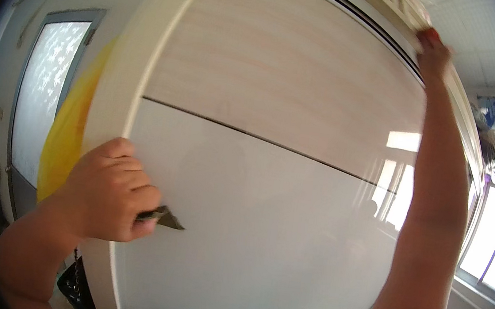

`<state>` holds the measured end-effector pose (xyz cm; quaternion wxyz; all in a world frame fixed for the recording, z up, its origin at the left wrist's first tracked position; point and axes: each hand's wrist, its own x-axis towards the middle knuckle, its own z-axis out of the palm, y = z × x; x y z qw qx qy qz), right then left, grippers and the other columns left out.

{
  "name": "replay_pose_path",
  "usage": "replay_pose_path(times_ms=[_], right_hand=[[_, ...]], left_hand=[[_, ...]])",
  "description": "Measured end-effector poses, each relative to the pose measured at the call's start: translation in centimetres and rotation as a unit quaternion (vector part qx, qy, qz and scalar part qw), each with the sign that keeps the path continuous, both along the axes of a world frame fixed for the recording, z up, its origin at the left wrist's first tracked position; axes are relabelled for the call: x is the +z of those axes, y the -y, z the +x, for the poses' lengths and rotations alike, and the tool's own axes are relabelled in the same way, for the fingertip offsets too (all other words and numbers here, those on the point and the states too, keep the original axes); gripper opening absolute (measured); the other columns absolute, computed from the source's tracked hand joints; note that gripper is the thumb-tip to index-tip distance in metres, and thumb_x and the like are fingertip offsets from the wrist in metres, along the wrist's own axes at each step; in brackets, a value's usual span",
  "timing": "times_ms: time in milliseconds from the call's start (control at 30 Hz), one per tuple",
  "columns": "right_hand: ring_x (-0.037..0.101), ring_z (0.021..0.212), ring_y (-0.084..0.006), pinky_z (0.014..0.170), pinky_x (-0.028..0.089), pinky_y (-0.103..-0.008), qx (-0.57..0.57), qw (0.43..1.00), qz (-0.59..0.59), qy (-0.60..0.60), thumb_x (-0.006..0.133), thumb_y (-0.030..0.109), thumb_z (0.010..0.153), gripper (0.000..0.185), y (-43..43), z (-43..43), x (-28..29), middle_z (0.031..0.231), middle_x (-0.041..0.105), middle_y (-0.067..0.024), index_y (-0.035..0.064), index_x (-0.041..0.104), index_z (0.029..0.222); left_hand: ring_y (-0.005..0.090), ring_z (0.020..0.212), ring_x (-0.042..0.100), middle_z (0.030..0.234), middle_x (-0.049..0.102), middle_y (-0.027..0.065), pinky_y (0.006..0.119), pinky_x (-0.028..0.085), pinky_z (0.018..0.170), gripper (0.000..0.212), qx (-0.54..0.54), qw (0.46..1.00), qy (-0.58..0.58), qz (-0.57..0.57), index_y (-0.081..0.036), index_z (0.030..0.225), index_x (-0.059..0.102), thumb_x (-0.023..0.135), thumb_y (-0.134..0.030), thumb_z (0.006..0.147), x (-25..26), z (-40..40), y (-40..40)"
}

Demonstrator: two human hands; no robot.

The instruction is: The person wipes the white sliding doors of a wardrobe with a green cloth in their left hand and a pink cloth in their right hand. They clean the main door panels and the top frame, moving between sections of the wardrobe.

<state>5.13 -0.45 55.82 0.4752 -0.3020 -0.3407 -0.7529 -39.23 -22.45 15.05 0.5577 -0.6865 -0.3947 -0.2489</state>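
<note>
Before me is a wardrobe with a glossy pale sliding door (243,191), crossed by a thin dark seam. My left hand (113,189) is a fist near the wardrobe's cream side frame (147,68). It grips a flat tool, apparently a scraper (171,219); a dark triangular blade sticks out past the thumb and the rest is hidden by the fingers. My right hand (435,59), raised high at the wardrobe's top edge (395,6), is closed around a small red object (432,36), too blurred to name.
A yellow plastic bag (63,146) hangs beside the wardrobe's left side, with a black bag (74,284) lower down. Further left stands a door with a frosted pane (51,93). Bundled items (487,142) sit at the wardrobe's right end, near a bright window (492,235).
</note>
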Motion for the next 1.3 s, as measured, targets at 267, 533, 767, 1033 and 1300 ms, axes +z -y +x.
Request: replay_pose_path(times_ms=[267,533,767,1033,1300], right_hand=[[0.064,0.061,-0.0222,0.057,0.051,-0.0371,0.627,0.746,-0.138,0.179,0.059,0.011,0.087,0.015,5.8,-14.6,-5.0,0.072,0.068,-0.0100,0.0070,0.072,0.080],[0.070,0.096,-0.0293,0.082,0.056,-0.0418,0.461,0.867,-0.165,-0.091,0.064,0.017,0.086,0.028,-2.8,4.8,-4.3,0.100,0.073,-0.0129,0.0249,0.072,0.112],[0.070,0.099,-0.0263,0.082,0.055,-0.0384,0.531,0.762,-0.277,-0.245,0.066,0.020,0.087,0.024,-10.4,25.8,-3.7,0.105,0.074,-0.0092,0.0224,0.073,0.109],[0.065,0.064,-0.0192,0.057,0.050,-0.0358,0.242,0.948,-0.183,0.091,0.055,0.011,0.085,0.017,-8.8,13.1,2.1,0.066,0.064,-0.0098,0.0075,0.065,0.071],[0.070,0.099,-0.0273,0.088,0.053,-0.0358,0.318,0.934,-0.157,-0.052,0.061,0.013,0.087,0.018,-12.1,25.7,-4.7,0.105,0.072,-0.0082,0.0163,0.070,0.102]], left_hand=[[0.0240,0.058,0.048,0.056,0.046,0.0044,0.036,0.042,0.081,0.024,0.028,0.999,0.022,0.013,-0.011,0.056,0.047,0.070,-0.019,0.057,-0.3,0.5,-0.1],[0.0305,0.058,0.046,0.058,0.047,0.0108,0.040,0.041,0.077,0.015,0.078,0.992,0.063,0.082,-0.006,0.057,0.050,0.063,-0.013,0.055,-1.3,1.3,-0.5],[0.0348,0.065,0.044,0.063,0.045,0.0165,0.042,0.040,0.078,0.013,0.114,0.986,0.050,0.113,-0.001,0.060,0.048,0.056,-0.009,0.055,-1.6,1.1,-1.3],[0.0394,0.079,0.045,0.072,0.045,0.0186,0.048,0.040,0.096,0.014,0.182,0.965,0.102,0.162,0.000,0.068,0.047,0.055,-0.006,0.058,-2.9,-0.4,-4.1],[0.0404,0.085,0.050,0.073,0.049,0.0199,0.052,0.037,0.106,0.015,0.207,0.946,0.107,0.227,0.000,0.068,0.048,0.058,-0.004,0.058,-3.5,0.8,-3.1]])
